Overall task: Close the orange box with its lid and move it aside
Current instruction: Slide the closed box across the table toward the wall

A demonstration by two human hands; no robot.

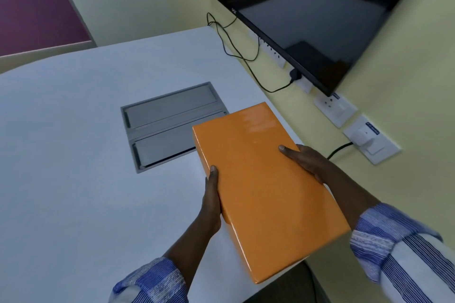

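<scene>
The orange box is long and glossy, with its lid on, so only the lid's top and side show. It lies slantwise near the right edge of the white table, its near corner reaching over the table's edge. My left hand grips the box's left long side, thumb on top. My right hand holds the right long side, thumb resting on the lid. Whether the box rests on the table or is lifted cannot be told.
A grey recessed cable hatch sits in the table just left of the box. A dark wall screen hangs at the upper right. Black cables and white wall sockets line the yellow wall beside the table.
</scene>
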